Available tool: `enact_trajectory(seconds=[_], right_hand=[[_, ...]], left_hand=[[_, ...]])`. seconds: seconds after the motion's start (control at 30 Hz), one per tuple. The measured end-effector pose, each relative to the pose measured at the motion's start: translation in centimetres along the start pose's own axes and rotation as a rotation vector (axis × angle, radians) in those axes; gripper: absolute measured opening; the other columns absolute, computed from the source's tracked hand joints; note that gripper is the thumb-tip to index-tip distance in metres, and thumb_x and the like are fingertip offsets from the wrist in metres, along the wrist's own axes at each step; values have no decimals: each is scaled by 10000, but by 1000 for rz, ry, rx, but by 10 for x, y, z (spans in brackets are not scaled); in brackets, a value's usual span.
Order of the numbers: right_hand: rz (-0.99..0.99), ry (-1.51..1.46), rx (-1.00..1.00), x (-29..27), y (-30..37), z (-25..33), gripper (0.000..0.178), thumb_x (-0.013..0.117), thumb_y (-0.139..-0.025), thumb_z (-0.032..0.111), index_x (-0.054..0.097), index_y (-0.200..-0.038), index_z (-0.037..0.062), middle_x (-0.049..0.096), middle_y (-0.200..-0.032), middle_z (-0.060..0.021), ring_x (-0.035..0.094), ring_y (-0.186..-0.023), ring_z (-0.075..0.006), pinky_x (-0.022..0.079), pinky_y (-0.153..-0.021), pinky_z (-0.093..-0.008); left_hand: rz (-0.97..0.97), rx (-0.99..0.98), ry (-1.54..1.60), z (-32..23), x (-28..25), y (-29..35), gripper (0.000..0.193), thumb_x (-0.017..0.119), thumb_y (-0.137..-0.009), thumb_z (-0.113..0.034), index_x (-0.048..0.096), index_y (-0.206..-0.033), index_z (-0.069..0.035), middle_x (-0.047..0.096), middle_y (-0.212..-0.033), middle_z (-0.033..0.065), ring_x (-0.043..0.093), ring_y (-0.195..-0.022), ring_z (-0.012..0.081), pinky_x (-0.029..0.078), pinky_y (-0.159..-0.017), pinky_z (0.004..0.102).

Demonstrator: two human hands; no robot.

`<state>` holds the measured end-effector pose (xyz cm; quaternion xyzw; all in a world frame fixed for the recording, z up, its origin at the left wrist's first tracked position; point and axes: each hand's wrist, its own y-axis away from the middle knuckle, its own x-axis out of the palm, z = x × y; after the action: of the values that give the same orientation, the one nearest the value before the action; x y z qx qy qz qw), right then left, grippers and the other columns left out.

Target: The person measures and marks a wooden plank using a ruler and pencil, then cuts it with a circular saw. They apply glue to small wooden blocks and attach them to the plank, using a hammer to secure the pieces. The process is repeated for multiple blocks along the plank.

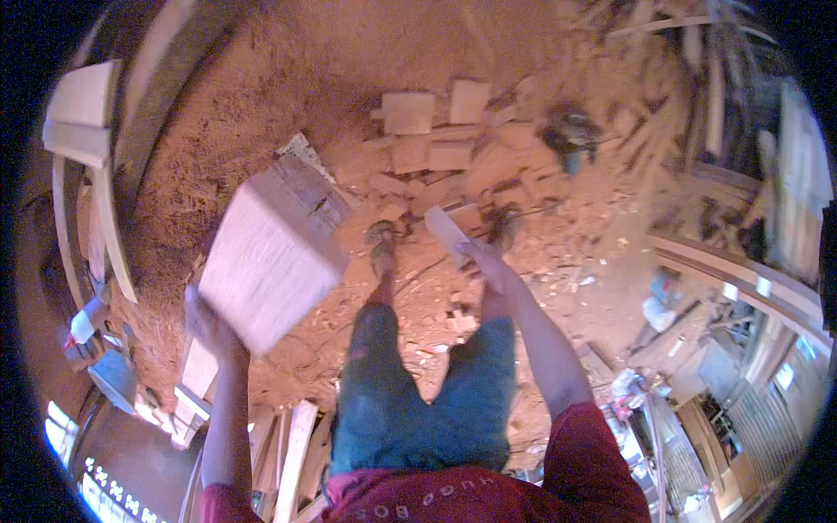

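A broad slab of pale wood (272, 261) is in front of me on the left, its right edge smeared by motion. My left hand (216, 324) grips its near left edge, the fingers partly hidden. Beyond it shows a rough, darker wooden surface (305, 187); whether it belongs to the slab, I cannot tell. My right hand (485, 265) is closed on the near end of a small flat wooden piece (446, 231), held out above the ground near my right foot.
Several cut wood blocks (408, 113) lie on the reddish, chip-strewn ground ahead. A dark tool-like object (571, 131) sits right of them. Long boards (732, 275) line the right side. Planks (83, 113) stand at the left, and a pale strip (296, 458) leans near my left leg.
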<state>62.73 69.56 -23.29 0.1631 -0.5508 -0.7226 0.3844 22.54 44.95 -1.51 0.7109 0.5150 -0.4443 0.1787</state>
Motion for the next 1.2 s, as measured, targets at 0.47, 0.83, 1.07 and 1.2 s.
enact_trajectory(seconds=[0.47, 0.83, 1.07, 1.2], right_hand=[[-388, -226, -810, 138, 445, 52, 570, 736, -872, 260, 496, -1331, 22, 611, -1169, -81, 603, -1036, -156, 527, -781, -309], [210, -490, -700, 279, 515, -62, 506, 587, -965, 365, 511, -1337, 31, 623, -1188, -92, 635, -1023, -193, 546, -774, -351], [34, 300, -772, 352, 495, -159, 637, 651, -943, 314, 423, -1454, 11, 639, -1159, -87, 638, -934, -158, 532, -770, -315], [142, 508, -743, 391, 501, -150, 793, 789, -837, 279, 409, -1462, -27, 591, -1309, -159, 606, -1134, -216, 482, -981, -353]], left_hand=[[-16, 47, -49, -61, -48, 14, 466, 534, -981, -435, 607, -1282, -86, 587, -1280, 207, 547, -1180, 399, 422, -988, 499], [897, -435, 1339, -157, -254, 253, 605, 368, -1044, -494, 305, -1513, -116, 527, -1372, 141, 587, -1154, 280, 498, -964, 435], [772, -239, 976, -80, -317, 338, 808, 639, -923, -534, 310, -1507, -83, 532, -1339, 148, 523, -1227, 247, 432, -1046, 386], [655, -431, 1032, -40, -371, 352, 902, 749, -872, -440, 265, -1518, -36, 590, -1248, 148, 584, -1132, 227, 489, -976, 365]])
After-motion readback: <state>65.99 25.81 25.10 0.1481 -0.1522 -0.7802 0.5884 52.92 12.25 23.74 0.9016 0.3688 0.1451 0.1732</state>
